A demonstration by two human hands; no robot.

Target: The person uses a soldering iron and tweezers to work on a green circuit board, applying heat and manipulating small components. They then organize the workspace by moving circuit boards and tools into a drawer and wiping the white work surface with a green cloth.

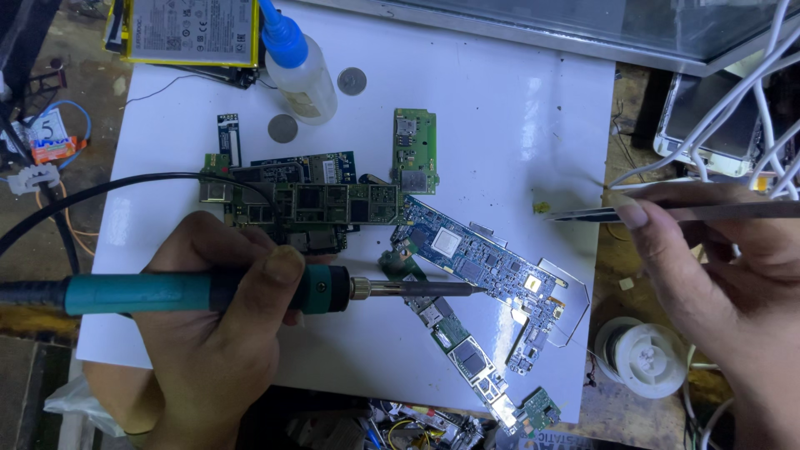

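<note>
My left hand (212, 325) grips a teal-handled soldering iron (192, 292), held level with its tip resting at the edge of a blue circuit board (479, 258). My right hand (717, 267) pinches thin metal tweezers (600, 213), their points hovering above the white sheet (500, 108) to the right of the boards, near a small yellow speck (542, 207). More boards lie on the sheet: a dark one with metal shields (312, 204), a green one (414, 150) and a long narrow one (475, 362).
A clear squeeze bottle with a blue cap (300, 62) and two coins (352, 81) lie at the sheet's top. A flat battery pack (192, 29) sits top left. A solder spool (642, 357) stands lower right, white cables (750, 92) hang at right.
</note>
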